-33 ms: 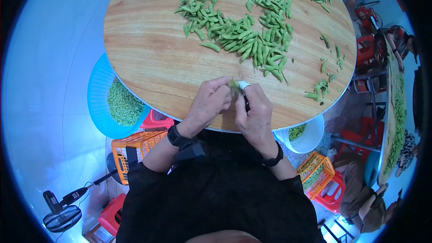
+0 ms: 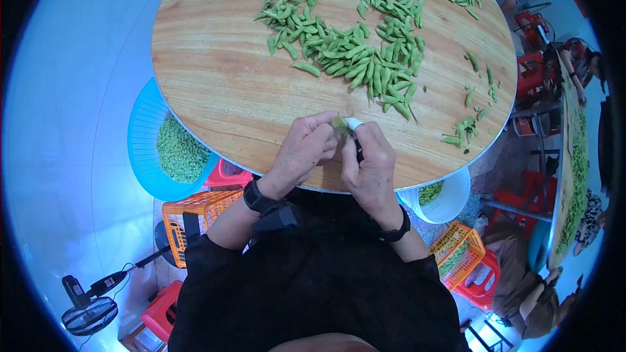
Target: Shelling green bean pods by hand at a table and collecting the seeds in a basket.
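Observation:
Above the near edge of the round wooden table (image 2: 222, 101), my two hands meet fingertip to fingertip. My left hand (image 2: 303, 150) is closed, pinching a yellowish-green soybean pod (image 2: 338, 121) between thumb and forefinger. My right hand (image 2: 373, 168) is curled around a small dark object (image 2: 358, 150), mostly hidden by the fingers. A white cover (image 2: 353, 122) wraps its forefinger, which touches the pod. Beyond the hands lies a loose pile of green soybean pods (image 2: 355, 55), spread toward the far side. Several bits of pod scraps (image 2: 466, 129) lie at the right.
Below the table's left edge, a blue basket (image 2: 145, 156) holds shelled beans. A white bucket (image 2: 453, 197) with green contents stands at the right. Orange crates (image 2: 195, 212) and red stools (image 2: 163, 306) flank me. A fan (image 2: 91, 316) is lower left. People sit by another table (image 2: 566, 176) at far right.

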`<state>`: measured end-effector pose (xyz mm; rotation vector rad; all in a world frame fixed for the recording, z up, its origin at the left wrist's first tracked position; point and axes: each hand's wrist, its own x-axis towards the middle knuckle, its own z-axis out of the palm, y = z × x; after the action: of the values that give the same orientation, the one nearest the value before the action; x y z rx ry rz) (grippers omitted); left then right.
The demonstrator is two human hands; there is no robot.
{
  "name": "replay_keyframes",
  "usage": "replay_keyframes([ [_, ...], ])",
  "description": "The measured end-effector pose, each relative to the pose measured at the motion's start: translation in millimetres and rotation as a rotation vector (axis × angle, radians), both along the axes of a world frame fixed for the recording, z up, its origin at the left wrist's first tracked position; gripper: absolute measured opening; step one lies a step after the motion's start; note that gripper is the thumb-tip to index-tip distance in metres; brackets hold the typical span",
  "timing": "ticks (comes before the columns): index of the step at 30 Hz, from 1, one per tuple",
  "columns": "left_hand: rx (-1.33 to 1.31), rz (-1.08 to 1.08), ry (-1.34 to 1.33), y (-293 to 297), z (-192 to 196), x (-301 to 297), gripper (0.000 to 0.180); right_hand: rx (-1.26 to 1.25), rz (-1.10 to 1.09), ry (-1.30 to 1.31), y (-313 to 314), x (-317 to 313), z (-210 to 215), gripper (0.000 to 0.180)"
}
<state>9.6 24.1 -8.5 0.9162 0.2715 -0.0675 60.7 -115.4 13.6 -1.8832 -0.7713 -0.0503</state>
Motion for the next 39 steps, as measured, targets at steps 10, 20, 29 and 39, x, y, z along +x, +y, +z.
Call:
replay_keyframes([
  [10, 1.379, 0.123, -0.168, 73.7, 30.1, 30.1, 0.027, -0.017, -0.687, 0.005, -165.4, 56.5, -7.6, 0.021],
  [20, 1.769, 0.132, -0.239, 84.3, 16.6, 49.3, 0.02, -0.363, -0.774, -0.222, -194.7, 62.6, -7.4, 0.029],
  [29, 0.296, -0.111, 0.116, 11.9, 37.7, 2.1, 0.015, 0.313, 0.201, 0.877, -31.3, 19.1, 14.8, 0.031],
  [39, 0.959, 0.057, -0.152, 3.2, 10.8, -7.4, 0.011, 0.128, 0.296, 0.755, -26.9, 22.5, 3.0, 0.026],
])
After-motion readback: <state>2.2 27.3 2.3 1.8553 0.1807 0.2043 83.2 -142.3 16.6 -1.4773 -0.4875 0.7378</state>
